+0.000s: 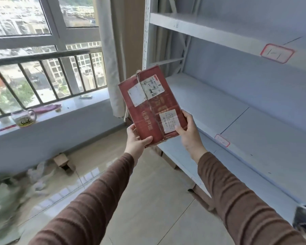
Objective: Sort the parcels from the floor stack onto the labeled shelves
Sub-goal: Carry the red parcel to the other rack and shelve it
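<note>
The parcel (151, 105) was a flat red cardboard box, scuffed along its edges, with pale printed characters running down its face and a strip of tape along the middle seam. Three white labels were stuck on it: two near the far end, one near the close end, their print too small to read. It was held up in the air, tilted, in front of the white shelves (219, 110) and near the window sill (60, 112). The left hand (137, 141) gripped its near left corner, thumb on top. The right hand (188, 132) held the near right edge, fingers (188, 117) curled around the side and thumb on the nearest label. Red-bordered tags (276, 53) marked the shelf edges.
</note>
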Demonstrator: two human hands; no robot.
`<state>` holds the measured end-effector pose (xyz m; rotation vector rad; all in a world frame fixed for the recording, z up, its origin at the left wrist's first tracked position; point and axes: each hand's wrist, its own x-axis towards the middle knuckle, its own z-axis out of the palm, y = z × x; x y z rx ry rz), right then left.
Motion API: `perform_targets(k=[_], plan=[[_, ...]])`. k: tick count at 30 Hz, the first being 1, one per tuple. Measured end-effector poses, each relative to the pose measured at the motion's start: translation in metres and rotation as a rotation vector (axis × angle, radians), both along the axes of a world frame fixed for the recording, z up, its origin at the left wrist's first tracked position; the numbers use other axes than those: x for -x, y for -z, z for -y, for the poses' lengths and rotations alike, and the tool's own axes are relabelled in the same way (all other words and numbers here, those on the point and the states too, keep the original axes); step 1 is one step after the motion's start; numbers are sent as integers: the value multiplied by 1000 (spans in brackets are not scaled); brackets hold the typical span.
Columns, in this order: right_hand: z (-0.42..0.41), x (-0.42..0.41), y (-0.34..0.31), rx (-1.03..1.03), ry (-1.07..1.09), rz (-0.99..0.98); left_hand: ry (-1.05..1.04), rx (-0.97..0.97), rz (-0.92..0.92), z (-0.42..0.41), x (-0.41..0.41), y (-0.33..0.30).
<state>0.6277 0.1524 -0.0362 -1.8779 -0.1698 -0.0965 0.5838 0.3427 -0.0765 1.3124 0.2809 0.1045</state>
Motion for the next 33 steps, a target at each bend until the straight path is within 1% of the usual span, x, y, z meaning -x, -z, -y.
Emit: perform_targets(k=[4,8,12,16,20,23,26,29,33], plan=[[11,-46,3,42,70,-9,69,54,7,6,-62,9],[33,-98,9,89,82,-24,107,73,-28,24,-125,21],[60,-166,15,183,120,45,113,111,-79,53,-192,29],[89,-230,16,232,108,88,150,183,-133,88,-259,33],[108,-277,10,343,68,110,157,195,-158,113,-318,43],[110,-302,18,381,45,104,142,222,-182,123,-352,53],[108,-325,31,389,70,134,130,217,-232,128,-379,63],[103,-345,37,374,90,175,167,252,-275,131,-398,71],[100,-362,61,386,151,288,251,258,-308,126,-419,87]])
